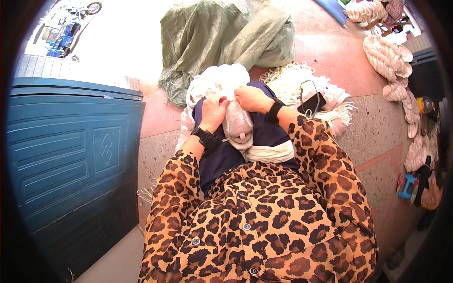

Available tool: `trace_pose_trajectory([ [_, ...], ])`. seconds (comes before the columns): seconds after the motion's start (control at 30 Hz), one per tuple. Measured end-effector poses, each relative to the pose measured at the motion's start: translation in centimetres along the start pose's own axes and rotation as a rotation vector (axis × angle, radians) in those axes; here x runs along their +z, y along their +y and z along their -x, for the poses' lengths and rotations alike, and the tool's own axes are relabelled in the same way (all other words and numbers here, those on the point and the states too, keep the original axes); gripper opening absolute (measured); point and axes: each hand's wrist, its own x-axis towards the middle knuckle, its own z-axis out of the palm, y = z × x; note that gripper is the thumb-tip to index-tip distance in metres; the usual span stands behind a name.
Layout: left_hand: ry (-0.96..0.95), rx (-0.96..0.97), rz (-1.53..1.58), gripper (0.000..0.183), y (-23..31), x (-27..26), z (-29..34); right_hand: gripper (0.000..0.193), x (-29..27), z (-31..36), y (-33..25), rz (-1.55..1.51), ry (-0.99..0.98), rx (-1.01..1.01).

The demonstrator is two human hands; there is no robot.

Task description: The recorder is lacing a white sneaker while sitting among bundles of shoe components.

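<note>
A pale pink-and-white mesh shoe [239, 123] rests between my knees, its heel end toward me. My left hand [214, 112] is at the shoe's left side, thumb and fingers pinched together. Opposite it, my right hand [253, 98] is closed at the upper right edge of the shoe. What the fingertips of either hand pinch is too small to make out. Just beyond both hands lies a bulky white bundle [222, 78], over my knees. A strip of white cloth [271, 153] crosses my right thigh.
A large grey-green woven sack [222, 35] stands ahead. To the right are a heap of white laces [295, 75] and a dark phone-like object [313, 104]. Twisted white hanks [384, 56] lie farther right, near a blue-handled tool [406, 186]. A blue metal door [71, 146] borders the left.
</note>
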Motion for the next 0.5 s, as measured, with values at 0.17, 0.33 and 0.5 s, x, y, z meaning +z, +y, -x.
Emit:
trace_pose_trajectory([
  [0.17, 0.029, -0.041, 0.117, 0.019, -0.3, -0.3, 0.8, 0.017, -0.2, -0.3, -1.3, -0.196, -0.014, 0.352],
  [0.33, -0.006, -0.107, 0.110, 0.021, 0.3, -0.6, 0.7, 0.017, -0.1, 0.4, -2.2, -0.115, 0.077, 0.346],
  [0.5, -0.013, -0.130, 0.087, 0.023, -0.2, -0.3, 1.5, 0.011, -1.4, 0.5, -2.9, -0.708, -0.038, 0.612],
])
